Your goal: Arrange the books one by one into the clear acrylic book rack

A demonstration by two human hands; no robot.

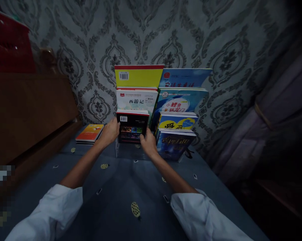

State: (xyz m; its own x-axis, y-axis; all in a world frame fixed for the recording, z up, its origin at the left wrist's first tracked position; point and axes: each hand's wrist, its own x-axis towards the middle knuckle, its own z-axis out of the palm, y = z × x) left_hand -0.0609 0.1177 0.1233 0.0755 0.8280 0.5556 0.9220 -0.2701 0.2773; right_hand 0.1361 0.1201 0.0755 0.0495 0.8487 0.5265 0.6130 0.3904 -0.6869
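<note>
Between my two hands is a black book (132, 125) with a barcode label, held upright at the front left of a clear tiered book rack (117, 150). My left hand (111, 131) grips its left edge, and my right hand (148, 142) grips its lower right edge. A white book (137, 99) and a yellow book (140, 77) rise behind it. On the rack's right side stand a dark blue book (174, 144), a yellow and blue book (177, 122), a teal book (182, 100) and a blue book (186, 77), in tiers.
A small stack of books with an orange cover (90, 133) lies left of the rack. The table carries a dark blue patterned cloth (110, 207). A brown wooden panel (27, 110) borders the left, a patterned wall (140, 33) the back, and a tied curtain (253, 127) the right.
</note>
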